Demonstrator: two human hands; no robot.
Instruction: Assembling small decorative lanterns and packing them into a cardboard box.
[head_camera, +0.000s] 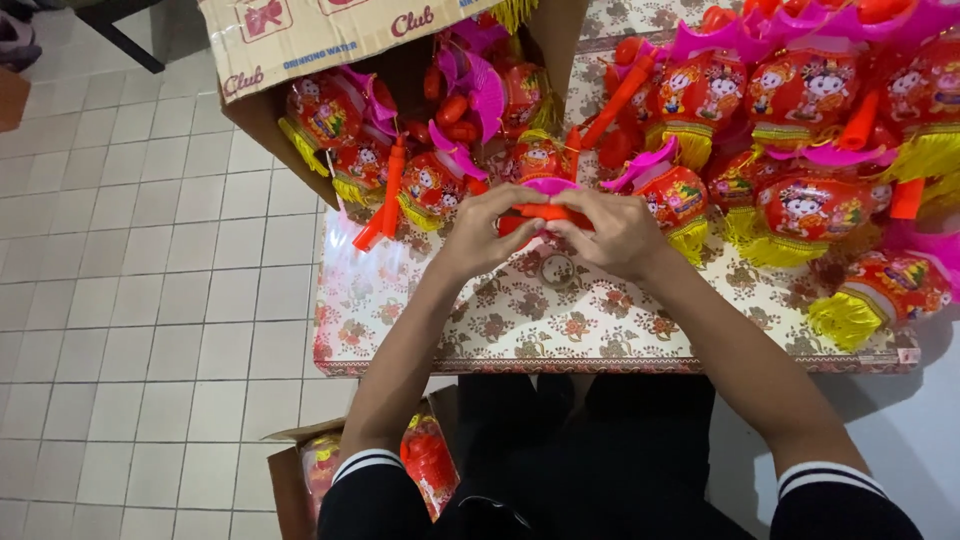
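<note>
Head view: an orange stick (545, 212) is pinched by the left hand (490, 232) and right hand (612, 232) mid-worktop (520, 320); red lanterns (345, 135) are heaped in the cardboard box (300, 40) at its far left corner.

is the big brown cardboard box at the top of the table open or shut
Open. The brown cardboard box lies tipped on the patterned table, flap folded back, with red and pink toy lanterns showing inside its mouth.

You sit at a low table (600, 335) covered in a floral patterned cloth. Pale square floor tiles (150, 260) spread to your left, evenly lit.
</note>
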